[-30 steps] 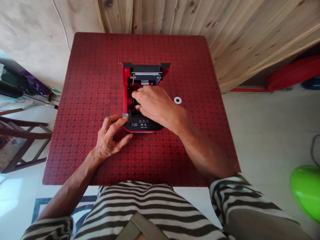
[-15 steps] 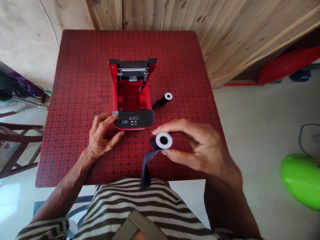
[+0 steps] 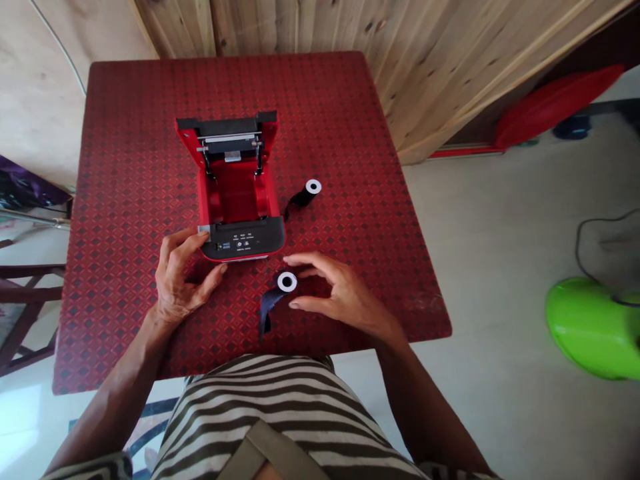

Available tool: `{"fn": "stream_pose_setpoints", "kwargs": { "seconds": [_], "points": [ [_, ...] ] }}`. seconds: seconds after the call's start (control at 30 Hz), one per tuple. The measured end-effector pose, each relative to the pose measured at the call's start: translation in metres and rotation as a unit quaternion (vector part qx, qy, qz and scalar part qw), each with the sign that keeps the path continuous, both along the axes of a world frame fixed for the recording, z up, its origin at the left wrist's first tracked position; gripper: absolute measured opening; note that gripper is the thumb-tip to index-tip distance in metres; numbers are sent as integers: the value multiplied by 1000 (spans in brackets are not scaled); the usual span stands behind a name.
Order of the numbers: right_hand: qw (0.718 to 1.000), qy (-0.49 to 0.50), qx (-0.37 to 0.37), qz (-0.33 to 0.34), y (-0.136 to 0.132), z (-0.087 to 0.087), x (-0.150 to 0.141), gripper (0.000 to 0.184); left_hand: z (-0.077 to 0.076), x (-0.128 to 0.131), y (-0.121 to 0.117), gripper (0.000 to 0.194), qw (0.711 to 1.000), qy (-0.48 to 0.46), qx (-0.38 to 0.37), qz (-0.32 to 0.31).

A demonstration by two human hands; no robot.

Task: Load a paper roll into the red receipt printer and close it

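Observation:
A red and black receipt printer stands on the table with its lid raised and its red inner bay exposed. My left hand is at its front left corner, index finger on a grey button and thumb at the lower front edge. In front of the printer stands a small paper roll, white at the end, black outside, its loose dark strip trailing towards me. Around its right side my right hand is open, thumb and fingers apart from it. A second similar roll lies right of the printer.
The table has a red patterned cover, and its front edge is close to my striped shirt. A wooden panel wall rises behind it. On the floor at right are a green rounded object and a dark cable; a wooden chair is at left.
My right hand has lowered the roll onto the table in front of the printer and let go of it. My left hand keeps its place on the printer. The whole view has shifted.

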State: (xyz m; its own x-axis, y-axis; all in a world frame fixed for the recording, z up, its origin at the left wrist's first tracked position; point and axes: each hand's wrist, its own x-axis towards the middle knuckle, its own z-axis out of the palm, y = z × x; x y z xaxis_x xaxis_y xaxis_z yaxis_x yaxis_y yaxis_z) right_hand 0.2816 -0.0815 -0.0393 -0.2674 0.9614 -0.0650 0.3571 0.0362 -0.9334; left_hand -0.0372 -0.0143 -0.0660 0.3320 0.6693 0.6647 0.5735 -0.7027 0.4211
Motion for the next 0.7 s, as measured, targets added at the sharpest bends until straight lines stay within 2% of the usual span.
{"fn": "stream_pose_setpoints", "kwargs": {
  "seconds": [0.07, 0.13, 0.2, 0.3, 0.37, 0.43, 0.5, 0.57, 0.63, 0.7],
  "points": [
    [998, 38, -13, -54, 13, -3, 15, 45, 0, 0, 0, 72, 1000, 1, 0, -3],
    [986, 47, 33, -158, 34, -15, 28, 31, 1, -1, 0, 71, 1000, 6, -2, 0],
    [964, 36, 96, -247, 61, -33, 35, 34, 1, -1, 0, 69, 1000, 12, -3, 6],
    [960, 24, 131, -246, 100, -60, 36, 57, 0, -1, -1, 66, 1000, 21, -8, 15],
    [965, -16, 145, -220, 119, -70, 32, 55, -1, -2, -1, 65, 1000, 23, -11, 18],
    [964, -51, 155, -208, 128, -72, 27, 43, -1, -2, -1, 64, 999, 20, -14, 21],
    [963, -44, 154, -218, 127, -62, 24, 33, -1, -2, -1, 62, 999, 18, -18, 21],
    [965, 5, 146, -219, 115, -38, 25, 34, -1, -2, -1, 63, 999, 19, -19, 19],
    [971, 68, 143, -181, 96, 0, 29, 40, -1, -1, -1, 64, 1000, 18, -15, 13],
    [974, 101, 162, -124, 77, 47, 32, 43, -1, 0, -1, 66, 1000, 10, -10, 7]
  ]
}}
